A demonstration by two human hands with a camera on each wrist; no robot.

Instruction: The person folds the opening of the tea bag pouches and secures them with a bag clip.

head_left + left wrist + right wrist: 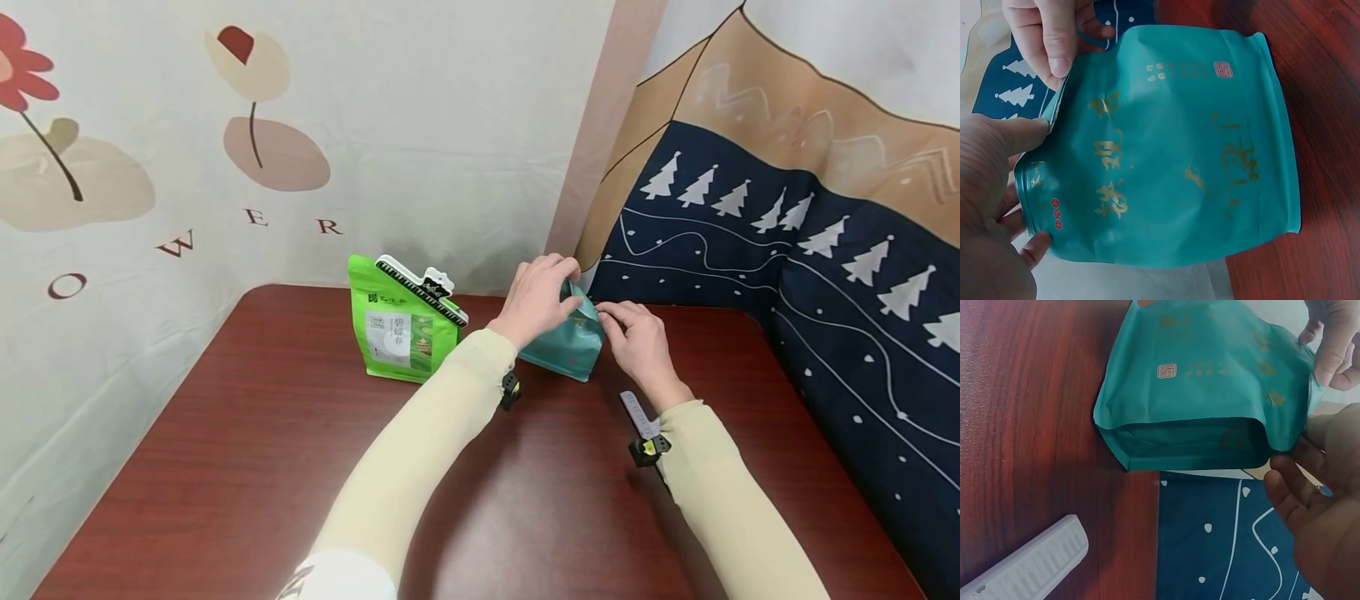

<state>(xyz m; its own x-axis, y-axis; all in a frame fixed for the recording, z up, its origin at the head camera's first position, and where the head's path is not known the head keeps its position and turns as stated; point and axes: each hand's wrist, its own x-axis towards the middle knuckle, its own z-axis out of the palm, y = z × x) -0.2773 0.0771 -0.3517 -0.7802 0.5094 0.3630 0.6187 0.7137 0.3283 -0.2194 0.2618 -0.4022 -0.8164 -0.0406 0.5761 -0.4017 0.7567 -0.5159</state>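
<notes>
A teal tea pouch [564,348] with gold characters [1110,154] stands on the dark red table. My left hand [534,298] grips its top edge, thumb on one face and fingers behind, as the left wrist view shows. At the top's right corner, my right hand [637,337] pinches the film between thumb and fingers. The top edge is folded between the hands; whether the mouth is parted cannot be told. In the right wrist view the pouch's side gusset [1191,445] is sunk inward. Beside my right wrist lies a pale ribbed strip, perhaps a bag clip [1035,559].
Left of the teal pouch stands a bright green tea pouch [360,312], a black-and-white bag clip [422,289] slanting across its top corner. Behind the table [300,467] hangs a pale printed cloth [435,125]. A navy cloth with white trees [697,250] borders the right side.
</notes>
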